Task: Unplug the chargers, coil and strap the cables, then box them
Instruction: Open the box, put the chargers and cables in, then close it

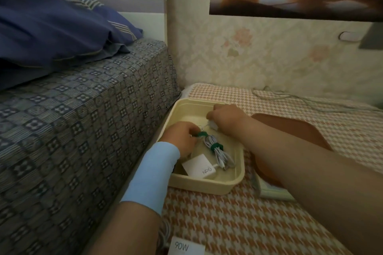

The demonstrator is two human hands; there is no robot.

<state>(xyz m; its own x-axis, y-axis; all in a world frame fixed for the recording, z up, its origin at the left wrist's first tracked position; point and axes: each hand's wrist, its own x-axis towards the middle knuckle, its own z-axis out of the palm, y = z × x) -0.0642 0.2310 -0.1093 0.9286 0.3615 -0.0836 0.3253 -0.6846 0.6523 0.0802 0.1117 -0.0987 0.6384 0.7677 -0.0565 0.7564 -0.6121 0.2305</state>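
Note:
A cream plastic box (238, 174) sits on the houndstooth cloth beside the bed. Inside it lie a white GaN charger (199, 168) and a coiled white cable (217, 151) bound by two green straps. My left hand (182, 136), a light blue sleeve on its wrist, reaches into the box and pinches the cable coil at its upper green strap. My right hand (224, 117) is in the far part of the box, fingers curled round a small white charger (213, 124) that mostly hides under the hand.
A bed with a patterned cover (83, 120) and a blue pillow (51, 27) stands at the left. A brown lid (300, 130) lies right of the box. Another white 90W charger (184, 246) sits at the bottom edge. A loose white cable (310, 100) runs along the wall.

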